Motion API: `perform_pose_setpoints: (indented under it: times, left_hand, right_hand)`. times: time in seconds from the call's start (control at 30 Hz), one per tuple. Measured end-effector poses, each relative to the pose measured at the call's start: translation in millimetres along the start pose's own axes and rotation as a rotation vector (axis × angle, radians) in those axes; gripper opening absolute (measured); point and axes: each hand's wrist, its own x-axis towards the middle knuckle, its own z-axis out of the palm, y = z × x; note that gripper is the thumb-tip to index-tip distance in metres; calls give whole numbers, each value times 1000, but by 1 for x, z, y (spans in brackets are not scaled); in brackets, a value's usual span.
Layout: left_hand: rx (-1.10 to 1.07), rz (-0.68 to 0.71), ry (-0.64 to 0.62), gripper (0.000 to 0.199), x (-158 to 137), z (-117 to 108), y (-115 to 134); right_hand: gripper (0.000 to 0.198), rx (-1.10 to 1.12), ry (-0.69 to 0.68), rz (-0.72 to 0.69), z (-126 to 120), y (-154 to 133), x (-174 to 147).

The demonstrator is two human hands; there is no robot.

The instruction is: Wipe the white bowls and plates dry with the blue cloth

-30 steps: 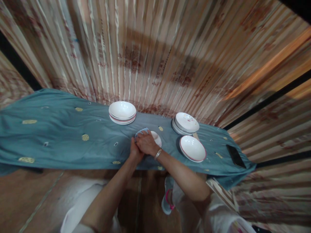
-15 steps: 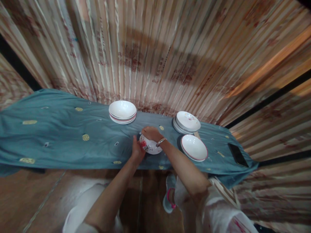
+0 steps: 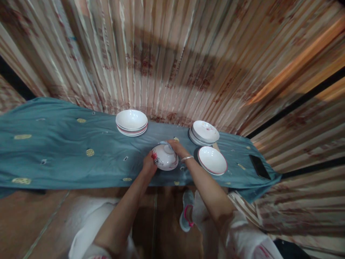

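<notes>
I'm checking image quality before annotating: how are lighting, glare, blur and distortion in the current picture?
Head view: dimmish light, a broad shadow across the curtain; head view: bright highlights on the held bowl and inside the red-rimmed bowl; head view: fine detail soft, the right hand's finger outlines unclear; head view: curtain stretched and smeared toward the edges, apparently wide-angle distortion.

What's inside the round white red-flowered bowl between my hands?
The round white red-flowered bowl is bottom-up, so its inside is hidden. Its glossy outside shows, with your left hand and right hand at its sides.
</notes>
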Motion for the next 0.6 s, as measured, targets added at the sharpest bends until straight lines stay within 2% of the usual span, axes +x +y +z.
perform_pose_setpoints:
  times: [0.1,0.27,0.43,0.6]
  left_hand:
    - [-3,8,0,25,4,-1,-1]
    - [0,7,9,26,8,-1,-2]
    - [1,9,-4,24,9,-1,-2]
    - [3,4,-21,25,11,-2,-3]
  right_hand:
    - [35,103,-28,27,-3,11,-14]
    - [42,355,82,136,3,26,-37]
    - [50,236,190,95,16,29,-59]
    - [55,-19,325,171,34,25,-87]
